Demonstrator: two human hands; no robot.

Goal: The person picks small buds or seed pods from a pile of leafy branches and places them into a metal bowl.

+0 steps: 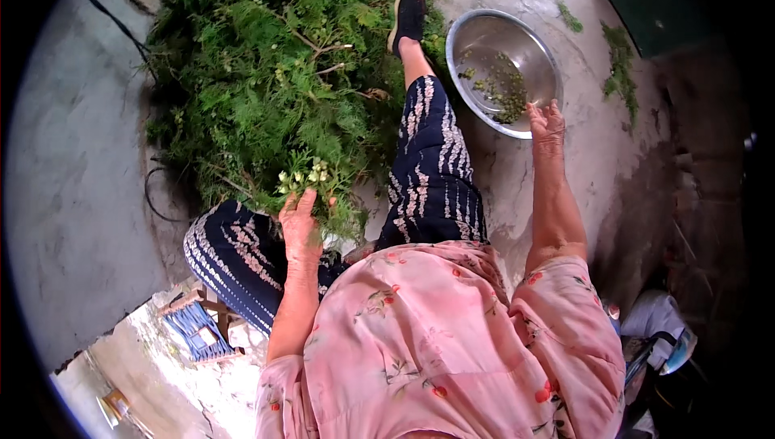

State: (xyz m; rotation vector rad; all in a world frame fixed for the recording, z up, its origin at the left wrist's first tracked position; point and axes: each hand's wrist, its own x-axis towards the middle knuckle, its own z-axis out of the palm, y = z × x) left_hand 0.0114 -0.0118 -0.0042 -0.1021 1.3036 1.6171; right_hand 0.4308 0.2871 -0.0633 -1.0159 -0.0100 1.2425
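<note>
My left hand point(300, 224) grips a thuja sprig point(339, 212) with a cluster of pale green cones point(306, 177) just above the fingers. The sprig is above my bent left knee, at the near edge of a large heap of cut thuja branches point(272, 88). At the near right rim of a round metal basin point(542, 45), my right hand point(547, 121) has its fingers apart, and I see nothing held in it. Small green cones point(508, 91) are gathered on the basin's bottom, mostly towards its near side.
My right leg, in a black shoe point(412, 15), stretches between heap and basin. Loose green sprigs point(620, 67) lie on the concrete floor point(611, 154) at right. A dark green box-like object point(654, 3) stands beyond them. A small blue-seated stool point(197, 330) is at lower left.
</note>
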